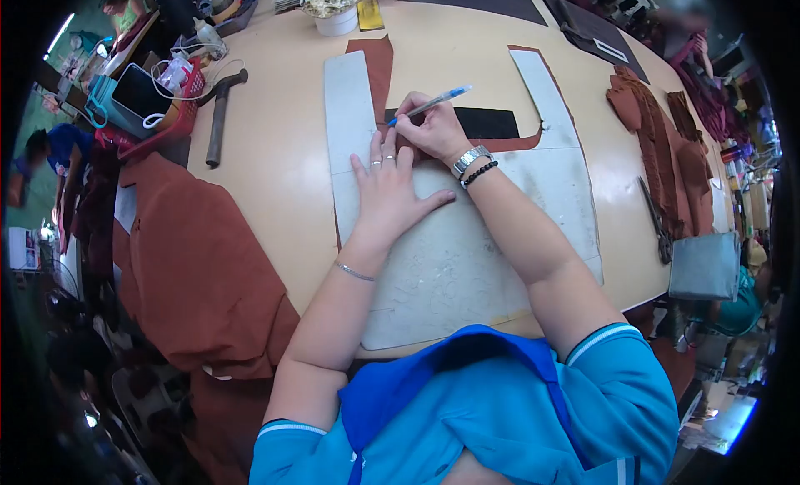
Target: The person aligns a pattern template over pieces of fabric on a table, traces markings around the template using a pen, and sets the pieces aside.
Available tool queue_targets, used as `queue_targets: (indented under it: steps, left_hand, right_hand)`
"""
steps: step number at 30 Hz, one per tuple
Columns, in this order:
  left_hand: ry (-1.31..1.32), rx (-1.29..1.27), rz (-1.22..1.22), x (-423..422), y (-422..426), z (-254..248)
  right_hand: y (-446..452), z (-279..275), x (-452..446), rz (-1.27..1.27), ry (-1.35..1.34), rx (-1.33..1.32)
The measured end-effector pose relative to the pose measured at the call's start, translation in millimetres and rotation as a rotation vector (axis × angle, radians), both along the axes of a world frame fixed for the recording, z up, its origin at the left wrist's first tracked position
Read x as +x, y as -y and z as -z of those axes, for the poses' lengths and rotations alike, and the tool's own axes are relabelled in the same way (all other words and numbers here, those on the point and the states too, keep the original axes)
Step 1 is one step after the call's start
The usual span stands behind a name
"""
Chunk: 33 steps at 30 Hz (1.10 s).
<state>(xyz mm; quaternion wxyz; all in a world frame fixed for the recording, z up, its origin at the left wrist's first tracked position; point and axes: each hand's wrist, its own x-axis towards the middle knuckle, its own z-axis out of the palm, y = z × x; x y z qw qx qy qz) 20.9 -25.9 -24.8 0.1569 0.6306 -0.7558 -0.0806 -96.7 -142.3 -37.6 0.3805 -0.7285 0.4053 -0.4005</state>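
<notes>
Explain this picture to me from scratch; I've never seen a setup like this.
There is no machine here: a person works with two bare hands. The single picture comes from a camera worn on the head, looking forward and down, so the wearer's own arms reach in from the bottom.

The right hand holds a pen, its tip down by the left fingers. The left hand lies spread on a large pale, U-shaped sheet, with reddish-brown material showing at its edges. A black piece lies between the sheet's two arms.

All this is on a light tabletop. To the left are a hammer and a heap of brown material; to the right, scissors.
</notes>
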Motion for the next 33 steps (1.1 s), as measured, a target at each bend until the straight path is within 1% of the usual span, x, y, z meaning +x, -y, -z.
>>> queue_targets:
  steps: [4,7,10,13,17,19,20,22,23,25,27,29,32,33]
  left_hand:
    - [0.009,0.004,-0.01,-1,0,3]
    - [-0.004,0.005,-0.008,-1,0,3]
    - [-0.014,-0.004,-0.002,0,0,0]
    - [-0.01,-0.027,-0.004,-1,0,2]
    - [0.021,0.037,-0.014,-2,1,1]
    - [-0.03,-0.047,-0.012,-3,1,7]
    - [-0.056,-0.09,-0.01,-2,0,8]
    - [-0.026,-0.046,-0.011,-2,-1,5]
    - [-0.012,-0.025,-0.011,-2,-1,3]
    - [-0.035,-0.019,-0.014,-1,-2,-3]
    - [-0.06,-0.021,-0.015,-3,-3,-3]
    - [-0.079,-0.033,-0.014,-2,-2,0]
    - [-0.086,-0.018,-0.012,-2,-3,-2]
    - [-0.08,-0.013,-0.017,-3,-3,-3]
  right_hand:
    - [-1,2,5,0.011,0.023,-0.101]
    - [-1,3,5,0.022,-0.01,-0.233]
    - [-1,0,2,0.066,-0.09,-0.047]
    - [-2,0,2,0.029,0.072,-0.032]
    - [-2,0,3,0.013,0.023,-0.117]
    - [-2,-1,3,0.027,-0.018,-0.144]
    - [-2,-1,2,0.048,0.035,-0.083]
    - [4,4,0,0.09,0.143,0.035]
    - [11,10,-6,0.089,0.319,0.13]
    - [5,-14,-32,0.132,0.473,0.293]
    - [5,-19,-71,0.228,0.523,0.184]
    - [8,-18,-124,0.341,0.46,0.093]
    - [6,-16,-196,0.581,0.32,-0.006]
    - [6,-13,-214,0.596,0.314,-0.003]
